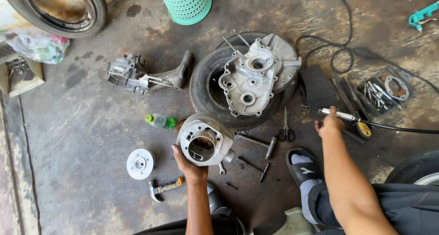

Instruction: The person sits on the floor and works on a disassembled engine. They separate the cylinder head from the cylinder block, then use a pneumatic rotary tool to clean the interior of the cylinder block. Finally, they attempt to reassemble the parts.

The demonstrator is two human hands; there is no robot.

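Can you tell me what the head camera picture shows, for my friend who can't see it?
A person sits on a stained concrete floor, the left hand holding a grey metal engine cylinder and the right hand gripping a hose-fed air tool. Ahead, an engine case rests on a tyre, with scissors nearby.

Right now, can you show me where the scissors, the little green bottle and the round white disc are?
scissors [286, 127]: head view, on the blades just above the black handles.
green bottle [161, 121]: head view, on its clear middle.
white disc [140, 163]: head view, near its centre hub.
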